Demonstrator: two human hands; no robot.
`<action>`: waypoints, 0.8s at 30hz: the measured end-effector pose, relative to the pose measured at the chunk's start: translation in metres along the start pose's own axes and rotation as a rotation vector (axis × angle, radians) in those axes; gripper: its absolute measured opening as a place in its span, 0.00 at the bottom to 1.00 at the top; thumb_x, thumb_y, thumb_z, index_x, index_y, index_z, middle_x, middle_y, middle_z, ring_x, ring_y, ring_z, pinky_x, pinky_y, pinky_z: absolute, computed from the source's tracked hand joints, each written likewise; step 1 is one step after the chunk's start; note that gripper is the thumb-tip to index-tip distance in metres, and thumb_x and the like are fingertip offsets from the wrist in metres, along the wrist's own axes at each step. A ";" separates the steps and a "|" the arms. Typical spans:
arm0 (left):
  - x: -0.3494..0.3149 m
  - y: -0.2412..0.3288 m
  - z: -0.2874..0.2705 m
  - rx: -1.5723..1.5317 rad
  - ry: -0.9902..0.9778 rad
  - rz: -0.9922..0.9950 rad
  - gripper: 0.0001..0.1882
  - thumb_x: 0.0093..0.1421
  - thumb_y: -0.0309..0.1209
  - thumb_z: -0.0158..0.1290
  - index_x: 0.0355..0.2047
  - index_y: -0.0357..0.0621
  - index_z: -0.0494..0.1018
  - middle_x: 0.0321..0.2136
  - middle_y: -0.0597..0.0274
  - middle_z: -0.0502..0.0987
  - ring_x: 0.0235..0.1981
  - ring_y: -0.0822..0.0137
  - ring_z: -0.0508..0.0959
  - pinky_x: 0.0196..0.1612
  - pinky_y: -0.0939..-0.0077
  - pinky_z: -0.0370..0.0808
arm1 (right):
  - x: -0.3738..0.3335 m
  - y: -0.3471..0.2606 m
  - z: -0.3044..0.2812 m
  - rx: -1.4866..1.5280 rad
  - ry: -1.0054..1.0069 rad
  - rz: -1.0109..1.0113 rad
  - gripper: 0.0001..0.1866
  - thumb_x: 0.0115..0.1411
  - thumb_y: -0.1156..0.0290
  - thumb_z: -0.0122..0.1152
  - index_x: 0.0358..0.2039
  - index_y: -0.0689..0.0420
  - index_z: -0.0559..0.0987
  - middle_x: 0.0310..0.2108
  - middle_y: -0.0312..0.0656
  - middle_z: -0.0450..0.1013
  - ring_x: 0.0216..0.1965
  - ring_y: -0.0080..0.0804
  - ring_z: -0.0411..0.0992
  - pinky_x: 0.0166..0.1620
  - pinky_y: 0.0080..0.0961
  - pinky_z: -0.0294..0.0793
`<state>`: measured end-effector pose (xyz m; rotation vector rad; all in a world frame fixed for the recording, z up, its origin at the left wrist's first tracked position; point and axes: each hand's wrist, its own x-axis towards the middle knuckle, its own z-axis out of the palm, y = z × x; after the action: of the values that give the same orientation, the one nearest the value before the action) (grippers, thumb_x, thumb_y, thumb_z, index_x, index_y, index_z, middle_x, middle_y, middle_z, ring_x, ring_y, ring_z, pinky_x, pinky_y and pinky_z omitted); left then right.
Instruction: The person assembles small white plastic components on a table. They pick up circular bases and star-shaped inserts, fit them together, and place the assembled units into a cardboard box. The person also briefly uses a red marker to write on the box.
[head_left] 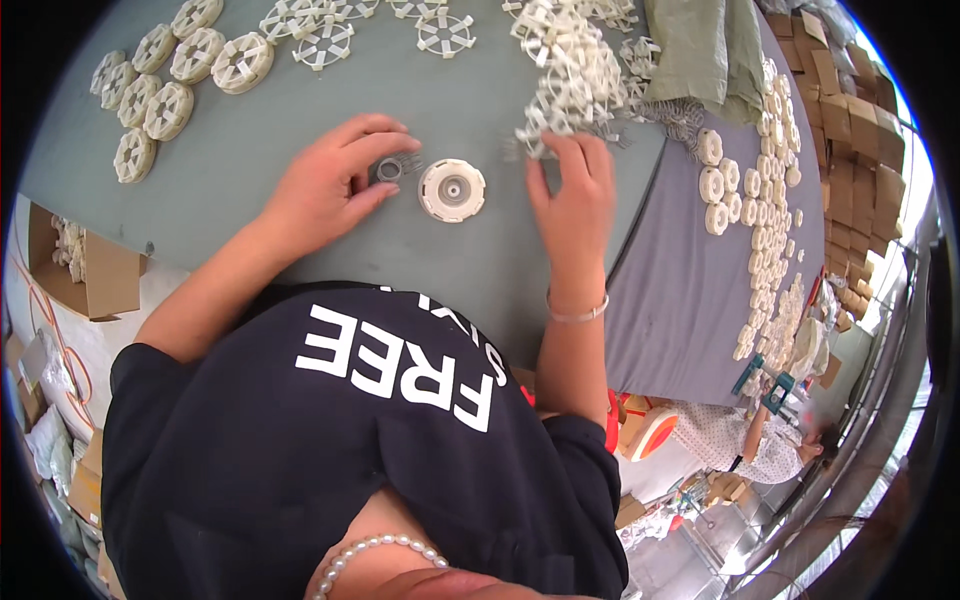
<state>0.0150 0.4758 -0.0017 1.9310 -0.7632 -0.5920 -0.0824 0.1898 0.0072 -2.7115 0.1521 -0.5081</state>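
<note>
My left hand [330, 180] is closed, thumb and fingers curled about a small grey coil spring [389, 170]. Just right of it a round cream plastic part [452, 190] lies flat on the grey-green table cover, with a grey hub and a small hole at its middle. Neither hand touches that part. My right hand [575, 190] reaches the near edge of a heap of white spoked plastic pieces [575, 75]. Its fingertips are blurred against the pieces, and whether anything is between them does not show.
Cream wheel-shaped parts [198, 55] lie at the far left. Loose grey springs [680, 125] sit by a green cloth [705, 50]. More cream rings [765, 215] cover the table at right, where a co-worker [760, 440] is at work. A carton [95, 275] stands at left.
</note>
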 end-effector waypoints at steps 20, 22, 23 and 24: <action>-0.002 0.017 0.028 0.105 -0.112 0.142 0.41 0.53 0.29 0.70 0.68 0.53 0.70 0.60 0.59 0.74 0.37 0.66 0.79 0.38 0.72 0.80 | -0.082 -0.035 -0.032 0.052 -0.084 0.153 0.29 0.49 0.72 0.81 0.53 0.58 0.82 0.50 0.45 0.78 0.44 0.40 0.79 0.46 0.34 0.81; -0.006 0.022 0.022 -0.001 -0.161 0.068 0.41 0.54 0.27 0.69 0.69 0.53 0.69 0.61 0.60 0.75 0.33 0.70 0.78 0.36 0.76 0.79 | -0.081 -0.042 -0.036 0.169 -0.137 0.318 0.29 0.50 0.72 0.80 0.54 0.58 0.82 0.51 0.44 0.78 0.45 0.40 0.79 0.46 0.34 0.81; -0.009 0.027 0.020 -0.079 -0.158 0.043 0.41 0.55 0.27 0.69 0.70 0.53 0.69 0.61 0.60 0.75 0.32 0.71 0.77 0.36 0.76 0.79 | -0.079 -0.046 -0.038 0.229 -0.165 0.398 0.29 0.50 0.72 0.80 0.55 0.58 0.82 0.52 0.44 0.78 0.46 0.39 0.79 0.47 0.34 0.81; -0.011 0.030 0.019 -0.155 -0.153 0.018 0.41 0.56 0.26 0.68 0.70 0.52 0.69 0.61 0.61 0.76 0.31 0.72 0.77 0.36 0.76 0.79 | -0.073 -0.053 -0.037 0.303 -0.150 0.350 0.29 0.50 0.73 0.79 0.55 0.58 0.82 0.52 0.44 0.78 0.46 0.40 0.78 0.47 0.34 0.81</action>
<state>-0.0130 0.4620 0.0178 1.7497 -0.8057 -0.7724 -0.1622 0.2383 0.0355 -2.3463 0.4591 -0.2040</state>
